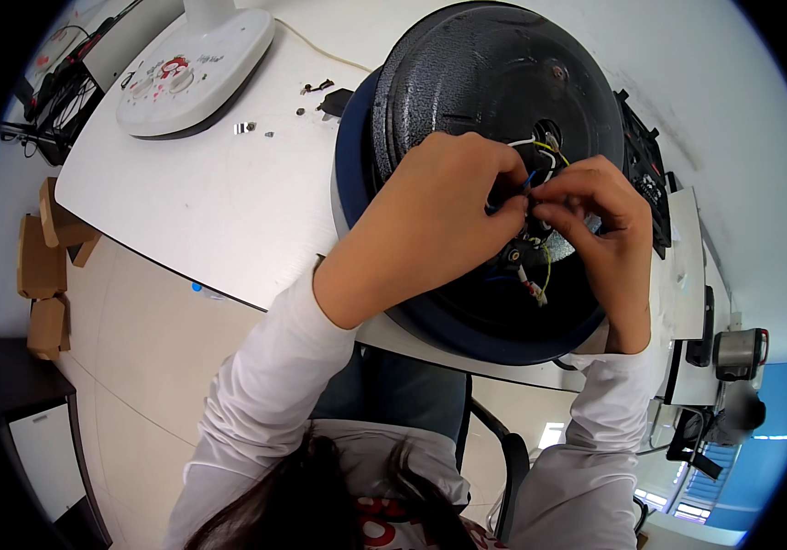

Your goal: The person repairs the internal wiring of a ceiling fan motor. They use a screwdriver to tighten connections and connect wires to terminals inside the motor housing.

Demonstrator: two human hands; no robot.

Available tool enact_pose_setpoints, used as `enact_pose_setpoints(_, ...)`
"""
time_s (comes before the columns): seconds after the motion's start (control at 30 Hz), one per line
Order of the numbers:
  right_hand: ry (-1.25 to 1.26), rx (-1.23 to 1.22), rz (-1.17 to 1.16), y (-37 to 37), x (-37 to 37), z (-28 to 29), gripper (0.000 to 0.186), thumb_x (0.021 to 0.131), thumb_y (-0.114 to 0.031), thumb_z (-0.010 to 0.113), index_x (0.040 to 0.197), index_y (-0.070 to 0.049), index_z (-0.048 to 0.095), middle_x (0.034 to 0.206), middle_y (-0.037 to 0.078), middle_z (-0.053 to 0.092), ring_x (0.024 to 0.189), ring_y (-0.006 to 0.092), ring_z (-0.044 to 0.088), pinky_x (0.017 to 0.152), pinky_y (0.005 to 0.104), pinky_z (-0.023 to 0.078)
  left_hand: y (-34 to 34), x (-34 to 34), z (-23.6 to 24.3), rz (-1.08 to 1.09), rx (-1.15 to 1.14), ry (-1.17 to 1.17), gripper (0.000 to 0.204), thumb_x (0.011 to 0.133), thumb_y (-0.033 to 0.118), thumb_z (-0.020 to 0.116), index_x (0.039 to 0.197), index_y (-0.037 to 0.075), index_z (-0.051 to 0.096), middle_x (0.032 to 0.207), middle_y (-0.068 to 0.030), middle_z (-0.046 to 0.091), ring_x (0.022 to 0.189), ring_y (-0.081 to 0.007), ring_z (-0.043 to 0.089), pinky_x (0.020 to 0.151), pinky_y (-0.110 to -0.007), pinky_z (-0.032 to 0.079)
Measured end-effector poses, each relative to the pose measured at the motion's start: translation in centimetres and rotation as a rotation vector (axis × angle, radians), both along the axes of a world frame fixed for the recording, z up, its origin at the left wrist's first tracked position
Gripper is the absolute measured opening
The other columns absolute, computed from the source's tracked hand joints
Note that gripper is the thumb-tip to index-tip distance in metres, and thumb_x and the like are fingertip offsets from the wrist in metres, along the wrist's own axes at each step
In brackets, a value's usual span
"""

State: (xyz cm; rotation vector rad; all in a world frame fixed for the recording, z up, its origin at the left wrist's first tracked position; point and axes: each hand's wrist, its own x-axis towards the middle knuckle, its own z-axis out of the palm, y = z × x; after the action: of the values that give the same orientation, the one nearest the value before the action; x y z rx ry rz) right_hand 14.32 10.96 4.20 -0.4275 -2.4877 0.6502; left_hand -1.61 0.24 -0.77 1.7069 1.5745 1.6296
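At two o'clock from centre, wires [530,143] are being pinched by the thumb and forefinger of the right hand [617,215]. The left hand [439,206] is being held beside it, thumb and forefinger curled close; whether anything is being gripped there cannot be told. The wires are being surrounded by a blue casing [499,351], with a black shell [494,69] leaning at one o'clock. All this is being supported by a white table [174,206], where small parts [244,127] are lying toward ten-thirty, a white base [194,81] beyond.
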Motion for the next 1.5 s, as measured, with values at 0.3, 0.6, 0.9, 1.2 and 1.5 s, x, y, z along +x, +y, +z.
enact_pose_setpoints(0.3,-0.141,0.035,0.104,1.4,-0.8,1.2,0.018,0.071,-0.001,0.078,0.086,-0.007,0.072,0.086,0.002,0.062,0.071,0.0118,0.054,0.057,0.0225,0.04,0.1,0.5,-0.3,0.113,-0.005,0.003,0.016,0.082,0.009,0.068,0.092,-0.005,0.068,0.077,-0.016,0.068,0.067,-0.0237,0.067,0.061,-0.03,0.05)
enact_pose_setpoints(0.6,-0.238,0.181,0.288,2.7,-1.8,2.8,0.023,0.064,-0.002,0.079,0.083,-0.008,0.067,0.099,0.002,0.05,0.083,0.0175,0.051,0.07,0.029,0.044,0.1,0.7,0.2,0.118,-0.069,0.005,0.015,0.082,0.008,0.066,0.088,-0.007,0.066,0.074,-0.0173,0.068,0.065,-0.0254,0.066,0.063,-0.032,0.051)
enact_pose_setpoints(0.9,-0.27,0.382,0.419,2.9,-2.3,3.7,0.019,0.069,-0.006,0.075,0.085,-0.007,0.065,0.097,0.002,0.058,0.086,0.0232,0.055,0.075,0.0348,0.047,0.0,0.8,0.3,0.139,-0.088,-0.012,0.014,0.081,0.007,0.065,0.087,-0.006,0.066,0.073,-0.0169,0.067,0.064,-0.026,0.066,0.062,-0.032,0.051)
enact_pose_setpoints(1.2,-0.267,0.416,0.465,3.5,-2.3,3.8,0.02,0.069,-0.007,0.076,0.086,-0.008,0.066,0.085,0.002,0.063,0.081,0.0241,0.056,0.069,0.0347,0.047,-0.1,0.7,0.3,0.125,-0.073,0.0,0.013,0.082,0.005,0.066,0.087,-0.006,0.065,0.075,-0.0178,0.067,0.066,-0.0278,0.067,0.062,-0.032,0.051)
enact_pose_setpoints(1.5,-0.278,0.188,0.3,2.5,-2.3,4.0,0.024,0.066,-0.004,0.08,0.082,-0.007,0.062,0.075,0.001,0.061,0.074,0.0209,0.053,0.061,0.033,0.043,0.0,1.0,0.6,0.13,-0.004,-0.01,0.012,0.083,0.005,0.064,0.089,-0.006,0.064,0.076,-0.0179,0.066,0.067,-0.0283,0.066,0.062,-0.033,0.051)
